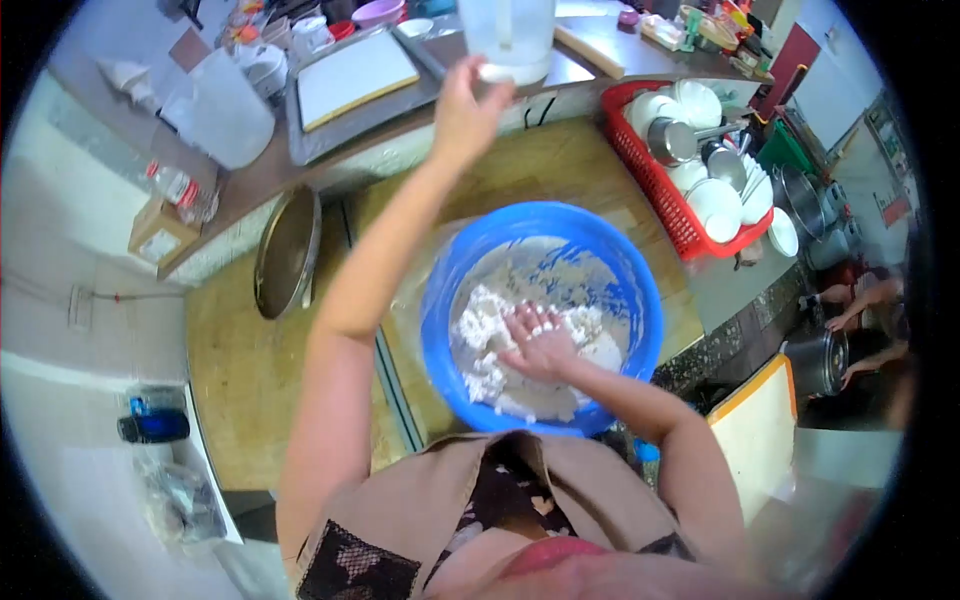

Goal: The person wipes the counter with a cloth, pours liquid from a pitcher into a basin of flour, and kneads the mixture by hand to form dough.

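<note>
A large blue basin holds crumbly white dough and loose flour. My right hand lies in it on the dough, fingers spread and dusted with white bits. Beyond the basin, my left hand is raised at the back shelf, thumb and fingers apart, beside the base of a clear plastic jug. Something white shows at the bottom of the jug. Whether the fingertips touch the jug is hard to see.
A wooden board lies under the basin. A round pan leans at the left. Dishes and pots fill a red basket at the right. On the shelf are a tray and bottle. Another person's arms show far right.
</note>
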The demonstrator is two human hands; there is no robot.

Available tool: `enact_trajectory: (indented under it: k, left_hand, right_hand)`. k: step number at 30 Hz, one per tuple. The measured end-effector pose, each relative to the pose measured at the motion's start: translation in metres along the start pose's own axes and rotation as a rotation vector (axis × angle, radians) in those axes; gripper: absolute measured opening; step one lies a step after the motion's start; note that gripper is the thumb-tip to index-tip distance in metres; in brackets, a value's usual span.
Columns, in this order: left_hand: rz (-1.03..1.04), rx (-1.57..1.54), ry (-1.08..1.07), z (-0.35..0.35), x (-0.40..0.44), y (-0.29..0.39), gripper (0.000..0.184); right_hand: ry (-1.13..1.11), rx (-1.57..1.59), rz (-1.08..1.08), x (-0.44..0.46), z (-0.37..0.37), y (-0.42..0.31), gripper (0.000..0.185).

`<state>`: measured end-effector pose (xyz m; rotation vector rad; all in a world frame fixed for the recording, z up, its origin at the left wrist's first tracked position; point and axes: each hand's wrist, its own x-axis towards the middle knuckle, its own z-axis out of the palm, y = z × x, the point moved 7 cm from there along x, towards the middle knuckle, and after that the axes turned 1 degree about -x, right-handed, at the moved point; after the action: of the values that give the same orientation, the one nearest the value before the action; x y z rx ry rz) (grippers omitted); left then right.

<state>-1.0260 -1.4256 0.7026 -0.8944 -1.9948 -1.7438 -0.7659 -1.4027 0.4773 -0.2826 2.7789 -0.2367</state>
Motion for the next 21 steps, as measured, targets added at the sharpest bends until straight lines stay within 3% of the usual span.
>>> enact_trajectory:
  k: [2, 4, 6, 8, 10, 12, 14, 16, 18, 20, 21]
  left_hand:
    - [-0.054, 0.143, 0.095, 0.014, 0.072, -0.009, 0.059]
    - [0.004, 0.311, 0.229, 0.033, 0.137, -0.036, 0.072]
    - [-0.22, 0.199, -0.016, 0.056, 0.169, -0.064, 0.062]
    - [-0.24, 0.036, 0.045, 0.071, 0.173, -0.08, 0.051]
    - [-0.287, -0.077, 0.283, 0.05, 0.161, -0.08, 0.048]
    - [-0.312, -0.08, 0.439, 0.027, 0.133, -0.049, 0.044]
    - [0.119, 1.138, 0.376, -0.008, 0.162, -0.092, 0.025]
    - [-0.265, 0.097, 0.081, -0.037, 0.125, -0.024, 0.026]
    - [-0.198, -0.123, 0.383, -0.07, 0.101, -0.001, 0.031]
    - [-0.016, -0.309, 0.266, -0.097, 0.079, 0.066, 0.032]
    - [0.34, -0.369, -0.186, -0.114, 0.065, 0.085, 0.026]
  right_hand:
    - [0.013, 0.038, -0.007, 0.001, -0.003, 0.001, 0.071]
    - [0.017, 0.078, -0.006, 0.003, -0.005, 0.005, 0.071]
    - [0.01, 0.125, -0.004, 0.008, -0.002, 0.009, 0.071]
    - [0.164, 0.183, -0.047, 0.006, -0.004, 0.01, 0.071]
    - [0.151, 0.221, -0.033, 0.007, -0.003, 0.012, 0.071]
    - [0.001, 0.198, -0.014, 0.009, 0.004, 0.011, 0.073]
    - [-0.005, 0.228, -0.012, 0.01, 0.005, 0.012, 0.072]
    - [-0.004, 0.228, -0.004, 0.011, 0.006, 0.012, 0.074]
    - [-0.029, 0.203, 0.0, 0.009, 0.001, 0.012, 0.074]
    - [0.081, 0.192, -0.007, 0.012, 0.007, 0.013, 0.072]
    - [0.108, 0.195, -0.004, 0.015, 0.016, 0.014, 0.073]
